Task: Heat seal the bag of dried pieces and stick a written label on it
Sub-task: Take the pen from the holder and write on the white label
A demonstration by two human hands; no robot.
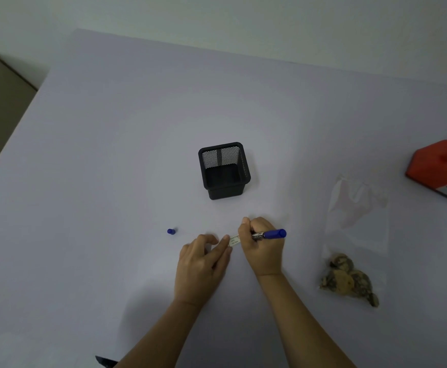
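Gripping a blue marker (270, 234), the right hand (262, 247) is curled shut around its barrel near the table's (111, 155) near edge. The left hand (199, 264) lies loosely open, its fingertips pinning a small white label (234, 240) flat. The marker's cap (171, 231) lies apart toward the left edge. A clear bag (355, 235) of dried pieces rests toward the right edge, an orange heat sealer (434, 166) beyond it. A black mesh holder (223, 170) stands mid-table.

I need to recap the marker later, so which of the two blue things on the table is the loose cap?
The small blue cap, lying alone left of the left hand. The other blue piece is the marker end, in the right hand.
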